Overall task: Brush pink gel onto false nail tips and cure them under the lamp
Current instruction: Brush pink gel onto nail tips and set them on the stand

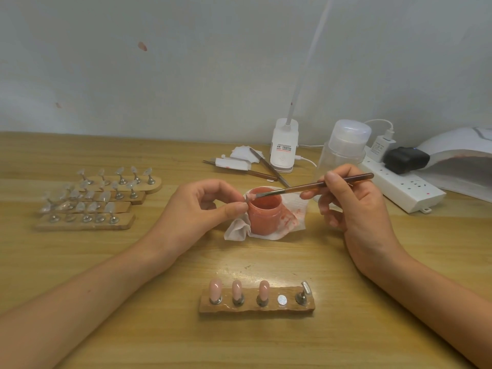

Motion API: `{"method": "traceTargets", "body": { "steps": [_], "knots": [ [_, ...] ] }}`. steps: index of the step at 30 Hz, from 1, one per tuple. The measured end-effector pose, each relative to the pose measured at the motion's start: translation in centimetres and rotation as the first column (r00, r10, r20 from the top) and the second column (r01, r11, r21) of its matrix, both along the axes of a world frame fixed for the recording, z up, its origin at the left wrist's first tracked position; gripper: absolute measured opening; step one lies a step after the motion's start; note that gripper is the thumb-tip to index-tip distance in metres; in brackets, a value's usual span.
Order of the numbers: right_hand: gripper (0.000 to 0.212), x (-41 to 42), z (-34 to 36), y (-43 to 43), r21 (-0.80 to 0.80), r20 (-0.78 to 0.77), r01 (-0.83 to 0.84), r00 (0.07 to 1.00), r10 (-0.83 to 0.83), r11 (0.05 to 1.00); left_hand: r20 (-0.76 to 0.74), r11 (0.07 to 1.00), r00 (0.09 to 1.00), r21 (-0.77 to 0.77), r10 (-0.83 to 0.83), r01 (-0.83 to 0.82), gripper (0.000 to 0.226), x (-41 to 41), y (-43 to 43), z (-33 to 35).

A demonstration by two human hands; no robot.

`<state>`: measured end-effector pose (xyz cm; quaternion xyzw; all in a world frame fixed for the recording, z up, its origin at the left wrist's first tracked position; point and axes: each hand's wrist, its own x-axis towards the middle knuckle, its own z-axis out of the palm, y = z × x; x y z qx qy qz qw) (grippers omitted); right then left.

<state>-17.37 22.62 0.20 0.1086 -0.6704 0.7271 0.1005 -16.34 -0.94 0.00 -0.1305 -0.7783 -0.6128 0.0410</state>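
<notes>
The left hand pinches a small clear false nail tip between thumb and forefinger, with the other fingers loosely curled. It holds the tip just over the left rim of the open round pink gel jar. The right hand grips a thin brown-handled brush like a pen, fingers closed round the handle. The bristle end lies against the held tip, which shows a pink smear. The jar stands on a white paper tissue stained pink, at the middle of the light wooden counter.

Nearest the person lies a short wooden holder strip. Three pink-coated nail tips stand upright on metal stands along its left part. To their right are a bare silver disc and a bare metal stand.

At the left, four long wooden strips lie side by side, carrying rows of clear uncoated tips on stands. At the far right sits a white domed curing lamp, with a white power strip just beside it. A clear plastic pump bottle stands behind the right hand, and a white clip lamp base stands left of the bottle.
</notes>
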Motion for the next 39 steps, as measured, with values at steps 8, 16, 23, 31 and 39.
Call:
{"method": "traceTargets", "body": {
  "steps": [8,16,23,31,39],
  "knots": [
    [0.020,0.02,-0.12,0.03,-0.004,-0.004,-0.009,1.000,0.009,1.000,-0.010,1.000,1.000,-0.004,0.004,-0.004,0.022,0.17,-0.04,0.05],
    [0.020,0.07,-0.04,0.09,-0.008,-0.017,-0.025,1.000,0.024,1.000,-0.031,1.000,0.999,-0.007,0.007,-0.007,0.017,0.14,-0.01,0.07],
    [0.020,-0.01,-0.04,0.31,-0.034,-0.028,-0.004,1.000,0.003,0.999,-0.034,1.000,0.999,0.001,-0.003,0.003,0.016,0.04,0.05,-0.10],
    [0.019,-0.03,-0.04,0.33,-0.027,-0.017,0.019,1.000,-0.019,0.999,-0.029,1.000,1.000,0.010,-0.001,0.001,0.018,0.06,0.04,-0.08],
    [0.016,0.03,-0.05,0.33,-0.022,-0.021,0.035,0.999,-0.035,0.999,-0.022,1.000,1.000,-0.004,0.000,0.000,0.017,-0.04,-0.05,-0.20]
  ]
}}
